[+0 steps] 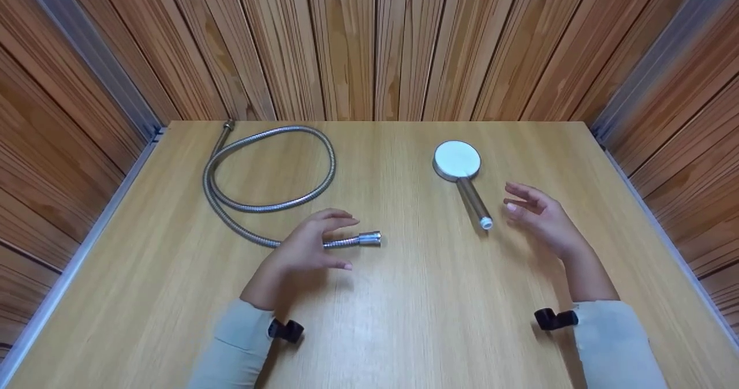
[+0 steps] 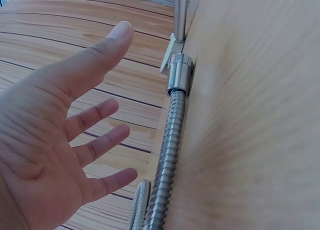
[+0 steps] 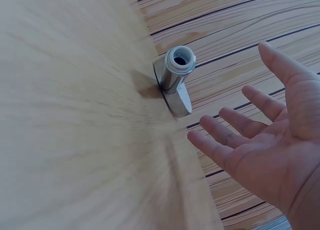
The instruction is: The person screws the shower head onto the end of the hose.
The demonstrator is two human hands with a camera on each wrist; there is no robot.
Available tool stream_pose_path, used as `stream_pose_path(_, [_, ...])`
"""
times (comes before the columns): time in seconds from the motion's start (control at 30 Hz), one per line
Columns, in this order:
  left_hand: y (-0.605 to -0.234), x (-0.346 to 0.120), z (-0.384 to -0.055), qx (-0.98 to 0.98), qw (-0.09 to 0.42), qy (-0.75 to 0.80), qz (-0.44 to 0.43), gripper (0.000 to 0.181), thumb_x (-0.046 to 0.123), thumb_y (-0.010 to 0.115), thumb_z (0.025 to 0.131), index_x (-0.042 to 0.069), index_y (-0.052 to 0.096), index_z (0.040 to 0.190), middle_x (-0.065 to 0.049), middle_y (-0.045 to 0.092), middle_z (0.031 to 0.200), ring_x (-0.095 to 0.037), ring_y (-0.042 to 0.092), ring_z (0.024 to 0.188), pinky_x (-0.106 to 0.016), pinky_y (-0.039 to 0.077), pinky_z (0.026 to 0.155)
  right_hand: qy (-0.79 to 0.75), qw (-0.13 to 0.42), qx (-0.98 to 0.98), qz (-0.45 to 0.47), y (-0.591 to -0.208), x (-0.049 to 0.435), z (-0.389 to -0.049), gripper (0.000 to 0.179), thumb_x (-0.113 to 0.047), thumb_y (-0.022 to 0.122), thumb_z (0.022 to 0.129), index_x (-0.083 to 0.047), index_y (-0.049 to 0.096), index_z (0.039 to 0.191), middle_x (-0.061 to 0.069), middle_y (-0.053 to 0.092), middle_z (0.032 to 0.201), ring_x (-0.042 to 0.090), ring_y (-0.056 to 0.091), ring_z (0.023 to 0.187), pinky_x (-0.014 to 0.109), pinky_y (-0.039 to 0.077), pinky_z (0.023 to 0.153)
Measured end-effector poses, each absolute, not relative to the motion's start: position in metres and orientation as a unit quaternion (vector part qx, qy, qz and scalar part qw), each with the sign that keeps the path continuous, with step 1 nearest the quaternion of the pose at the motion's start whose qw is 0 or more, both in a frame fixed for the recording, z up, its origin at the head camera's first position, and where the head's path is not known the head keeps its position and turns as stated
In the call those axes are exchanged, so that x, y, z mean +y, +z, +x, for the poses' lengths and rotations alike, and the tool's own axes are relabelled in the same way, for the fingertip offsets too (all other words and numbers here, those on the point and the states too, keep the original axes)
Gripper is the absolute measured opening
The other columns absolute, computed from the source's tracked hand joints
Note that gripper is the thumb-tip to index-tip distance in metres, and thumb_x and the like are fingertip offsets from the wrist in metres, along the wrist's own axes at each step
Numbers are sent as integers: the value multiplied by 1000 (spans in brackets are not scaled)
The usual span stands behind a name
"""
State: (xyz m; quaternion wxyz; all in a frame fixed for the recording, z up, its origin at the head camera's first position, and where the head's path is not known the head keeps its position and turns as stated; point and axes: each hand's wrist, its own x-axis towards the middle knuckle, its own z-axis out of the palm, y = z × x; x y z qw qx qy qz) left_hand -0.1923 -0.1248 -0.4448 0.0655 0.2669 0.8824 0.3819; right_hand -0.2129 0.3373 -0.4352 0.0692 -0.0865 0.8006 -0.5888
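Observation:
A flexible metal shower hose (image 1: 271, 208) lies looped on the left half of the table. Its shiny end fitting (image 1: 369, 238) points right, towards the middle. Above the hose near that end hovers my left hand (image 1: 309, 243), fingers spread and holding nothing; in the left wrist view the hose (image 2: 167, 140) runs beside the fingers, apart from them. A hand shower (image 1: 457, 161) with a round white face lies right of the middle, its threaded handle end (image 3: 181, 59) towards me. To its right, my right hand (image 1: 540, 219) is held in the air with relaxed fingers, touching nothing.
The wooden table (image 1: 427, 320) carries the hose and the hand shower. Wood-plank walls (image 1: 398, 48) close it off at the back and both sides, with metal rails along the side edges. A small black device (image 1: 287, 331) sits on each wrist.

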Motion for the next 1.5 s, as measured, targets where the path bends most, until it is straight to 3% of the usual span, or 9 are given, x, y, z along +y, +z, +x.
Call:
stream_pose_path(0.1, [-447, -119, -197, 876, 84, 395, 266, 74, 25, 89, 71, 19, 57, 138, 2, 47, 141, -19, 42, 132, -40, 41, 105, -630, 89, 767, -82, -439, 335, -219, 62, -26, 57, 100, -3, 30, 151, 21, 29, 152, 24, 46, 132, 39, 43, 101])
stream_pose_path(0.2, [-449, -114, -202, 872, 96, 402, 264, 74, 25, 89, 72, 19, 57, 138, 0, 48, 140, -20, 44, 130, -41, 43, 103, -665, 103, 737, -70, -443, 332, -223, 63, -25, 56, 100, -1, 28, 151, 22, 28, 152, 24, 49, 130, 43, 41, 103])
stream_pose_path(0.4, [-451, -107, -211, 867, 111, 411, 261, 71, 23, 88, 72, 19, 58, 136, 0, 53, 135, -22, 52, 123, -39, 47, 99, -706, 127, 696, -38, -450, 325, -232, 68, -27, 57, 99, 5, 23, 150, 20, 35, 147, 28, 50, 126, 35, 45, 101])
stream_pose_path(0.6, [-455, -102, -217, 859, 128, 420, 265, 68, 17, 88, 72, 13, 61, 133, -5, 60, 125, -24, 57, 114, -38, 49, 95, -733, 145, 665, -22, -457, 316, -244, 66, -19, 58, 100, 11, 22, 146, 9, 56, 126, 17, 63, 102, 30, 53, 86])
stream_pose_path(0.77, [-460, -100, -219, 855, 140, 433, 249, 63, 14, 88, 71, 14, 64, 129, -2, 63, 118, -20, 59, 108, -35, 49, 93, -726, 160, 669, 21, -461, 306, -252, 64, -19, 63, 97, 6, 29, 145, 1, 58, 104, 11, 59, 80, 27, 54, 75])
stream_pose_path(0.9, [-463, -99, -221, 851, 143, 441, 247, 58, 11, 87, 72, 13, 66, 125, 0, 64, 116, -17, 58, 103, -34, 49, 92, -730, 164, 663, 33, -465, 298, -255, 61, -9, 65, 94, 4, 32, 144, -1, 63, 95, 11, 61, 76, 27, 55, 70])
stream_pose_path(1.2, [-468, -93, -225, 854, 132, 436, 251, 46, 5, 83, 76, 8, 69, 120, -2, 67, 110, -15, 60, 97, -34, 51, 88, -764, 167, 621, 52, -463, 283, -253, 73, 6, 65, 89, -1, 23, 149, 5, 68, 94, 16, 68, 79, 30, 57, 69])
stream_pose_path(1.37, [-469, -90, -225, 871, 124, 410, 240, 41, 4, 82, 78, 8, 71, 117, -1, 67, 104, -15, 58, 89, -33, 51, 82, -762, 174, 621, 52, -458, 271, -248, 87, 9, 64, 89, -8, 9, 155, 7, 56, 112, 19, 68, 87, 34, 57, 73])
stream_pose_path(1.5, [-470, -87, -226, 889, 113, 375, 239, 32, 6, 80, 81, 7, 73, 112, -1, 68, 98, -14, 58, 85, -31, 51, 79, -778, 160, 606, 39, -451, 261, -245, 90, 12, 60, 89, -5, 2, 156, 9, 42, 123, 20, 67, 93, 34, 57, 78])
